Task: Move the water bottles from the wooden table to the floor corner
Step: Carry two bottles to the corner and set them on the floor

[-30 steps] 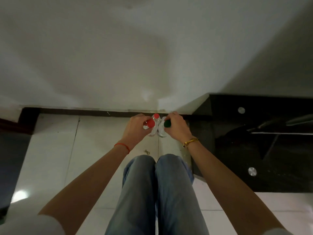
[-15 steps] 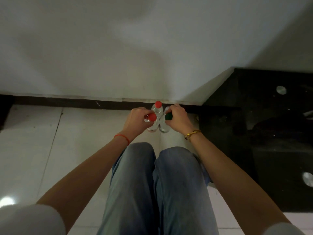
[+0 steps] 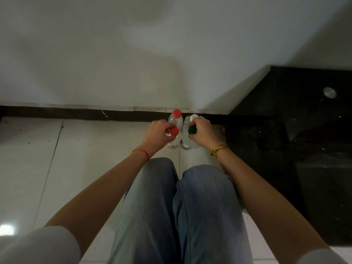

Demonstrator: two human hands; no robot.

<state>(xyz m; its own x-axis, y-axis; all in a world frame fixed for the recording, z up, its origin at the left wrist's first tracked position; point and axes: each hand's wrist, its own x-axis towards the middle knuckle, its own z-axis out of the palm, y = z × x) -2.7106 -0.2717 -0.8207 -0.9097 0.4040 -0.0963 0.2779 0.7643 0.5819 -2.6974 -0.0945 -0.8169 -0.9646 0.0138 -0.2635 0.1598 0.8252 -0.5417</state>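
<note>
Several clear water bottles stand upright together on the white floor tiles (image 3: pixel 95 159), close to the dark skirting board. My left hand (image 3: pixel 159 133) grips the neck of a red-capped bottle (image 3: pixel 174 131). My right hand (image 3: pixel 202 133) grips the neck of a green-capped bottle (image 3: pixel 192 130). Behind them stand a second red-capped bottle (image 3: pixel 177 113) and a white-capped bottle (image 3: pixel 194 117), both free of my hands. My fingers hide most of the two held bottles' shoulders.
A black glossy cabinet (image 3: pixel 304 149) fills the right side, right beside the bottles. A white wall (image 3: pixel 152 54) rises behind the dark skirting board (image 3: pixel 76 113). My legs in blue jeans (image 3: pixel 181 206) are just in front of the bottles.
The view has shifted slightly and the white-capped bottle behind my right hand has come into sight. Both hands keep their grip on the front bottles, which stay on the floor.
</note>
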